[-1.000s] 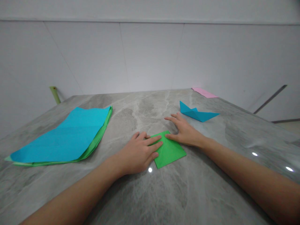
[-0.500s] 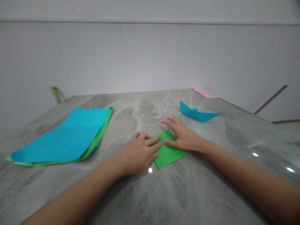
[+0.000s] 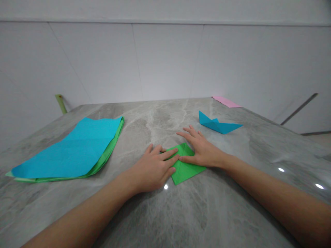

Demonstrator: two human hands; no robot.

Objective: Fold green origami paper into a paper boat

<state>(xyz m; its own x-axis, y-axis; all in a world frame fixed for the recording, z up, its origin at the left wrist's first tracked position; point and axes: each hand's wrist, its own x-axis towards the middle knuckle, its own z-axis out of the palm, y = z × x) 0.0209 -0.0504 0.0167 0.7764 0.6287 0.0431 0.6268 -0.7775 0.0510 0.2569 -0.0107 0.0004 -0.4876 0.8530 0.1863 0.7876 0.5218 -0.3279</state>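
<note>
A folded green paper [image 3: 187, 172] lies flat on the grey marbled table, with crease lines meeting near its middle. My left hand [image 3: 156, 169] rests on its left side, fingers spread over the paper and covering that edge. From the right, my right hand [image 3: 200, 148] reaches over the sheet; its thumb touches the paper near the middle, while the other fingers stretch out beyond the far right edge. Both hands are open, and neither grips the paper. Behind my right hand sits a blue paper boat [image 3: 219, 126].
To the left lies a stack of blue and green paper sheets [image 3: 74, 148]. A pink paper [image 3: 226, 101] is at the table's far right corner, by the white wall [image 3: 165, 62]. A greenish strip [image 3: 61, 104] stands beyond the far left edge of the table [image 3: 155, 117].
Almost nothing differs. The fingers of my right hand have lifted and spread very slightly; the green paper and my left hand stay in place.
</note>
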